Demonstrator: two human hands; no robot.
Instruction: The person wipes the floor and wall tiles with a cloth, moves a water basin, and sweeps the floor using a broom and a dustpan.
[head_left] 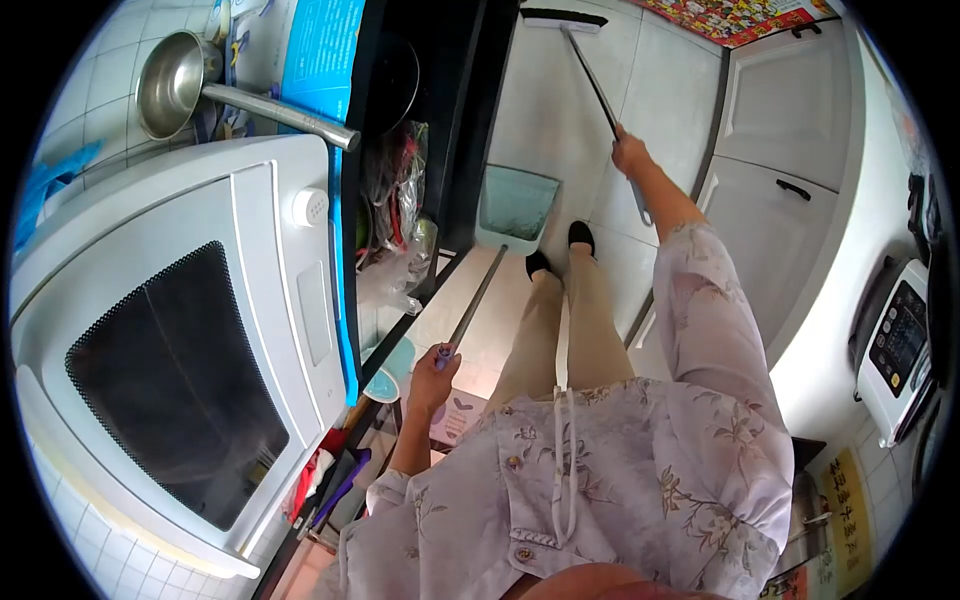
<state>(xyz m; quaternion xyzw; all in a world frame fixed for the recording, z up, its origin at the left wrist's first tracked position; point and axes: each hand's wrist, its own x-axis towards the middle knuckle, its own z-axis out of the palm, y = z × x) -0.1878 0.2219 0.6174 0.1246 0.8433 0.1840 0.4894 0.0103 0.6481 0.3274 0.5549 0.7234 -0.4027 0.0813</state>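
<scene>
My left hand (434,376) is closed round the upper end of the long handle of a dustpan (516,205), whose pale green pan rests on the floor left of my feet. Fingers of my right hand (630,153) wrap round the dark handle of a broom (565,20). The broom's head, with dark bristles, lies on the light tiles at the top of the view, well beyond the dustpan. The grey end of the broom handle sticks out below my right hand.
A white microwave (180,350) and a metal ladle (172,85) are on the left. White cabinets (770,190) stand on the right, with a white appliance (895,350) beyond. Plastic bags (400,220) and a light blue basin (388,370) are near my left arm.
</scene>
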